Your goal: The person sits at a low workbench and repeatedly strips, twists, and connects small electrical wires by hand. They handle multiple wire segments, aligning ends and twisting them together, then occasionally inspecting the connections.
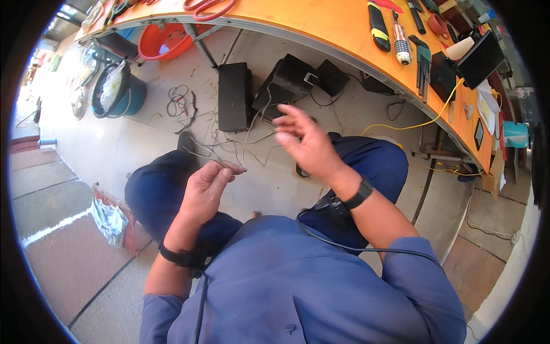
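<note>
Your left hand [207,186] pinches a wire [246,143]; your right hand [309,146], loose-fingered and empty, hovers clear of the tabletop [309,17] edge.

left fingers [219,181] in a pinch

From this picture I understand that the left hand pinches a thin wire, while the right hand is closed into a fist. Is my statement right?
Not fully: the right hand is open, with its fingers extended, as the head view shows. The left hand does pinch a thin wire.
</note>
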{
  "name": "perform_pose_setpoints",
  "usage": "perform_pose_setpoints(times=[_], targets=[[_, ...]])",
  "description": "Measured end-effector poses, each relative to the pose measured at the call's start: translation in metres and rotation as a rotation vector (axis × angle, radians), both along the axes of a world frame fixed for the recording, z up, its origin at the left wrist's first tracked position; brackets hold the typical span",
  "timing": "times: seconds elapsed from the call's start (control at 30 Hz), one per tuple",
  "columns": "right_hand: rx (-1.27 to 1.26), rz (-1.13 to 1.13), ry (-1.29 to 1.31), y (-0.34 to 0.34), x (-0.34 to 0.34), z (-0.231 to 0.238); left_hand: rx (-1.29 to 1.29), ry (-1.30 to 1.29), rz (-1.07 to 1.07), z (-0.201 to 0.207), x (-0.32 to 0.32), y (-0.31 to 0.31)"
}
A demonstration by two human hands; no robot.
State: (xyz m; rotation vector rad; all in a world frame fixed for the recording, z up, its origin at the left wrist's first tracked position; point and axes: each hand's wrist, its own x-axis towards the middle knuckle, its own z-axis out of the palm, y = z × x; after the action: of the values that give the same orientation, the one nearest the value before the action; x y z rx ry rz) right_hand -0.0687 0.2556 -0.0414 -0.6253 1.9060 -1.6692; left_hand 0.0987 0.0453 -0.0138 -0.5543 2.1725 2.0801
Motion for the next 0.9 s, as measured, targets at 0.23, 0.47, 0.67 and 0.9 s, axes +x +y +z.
perform_pose_setpoints(times=[0.23,0.47,0.67,0.9], targets=[[-0.103,-0.228,-0.126,0.029,-0.012,-0.015,-0.004,0.147,0.222,0.024,0.036,-0.016],[-0.084,-0.263,-0.124,0.032,-0.019,-0.021,-0.234,0.312,0.362,0.061,0.043,-0.050],[-0.118,-0.289,-0.171,0.036,-0.022,-0.029,-0.364,0.428,0.467,0.098,0.044,-0.072],[-0.069,-0.286,-0.150,0.036,-0.023,-0.036,-0.445,0.473,0.482,0.115,0.035,-0.089]])
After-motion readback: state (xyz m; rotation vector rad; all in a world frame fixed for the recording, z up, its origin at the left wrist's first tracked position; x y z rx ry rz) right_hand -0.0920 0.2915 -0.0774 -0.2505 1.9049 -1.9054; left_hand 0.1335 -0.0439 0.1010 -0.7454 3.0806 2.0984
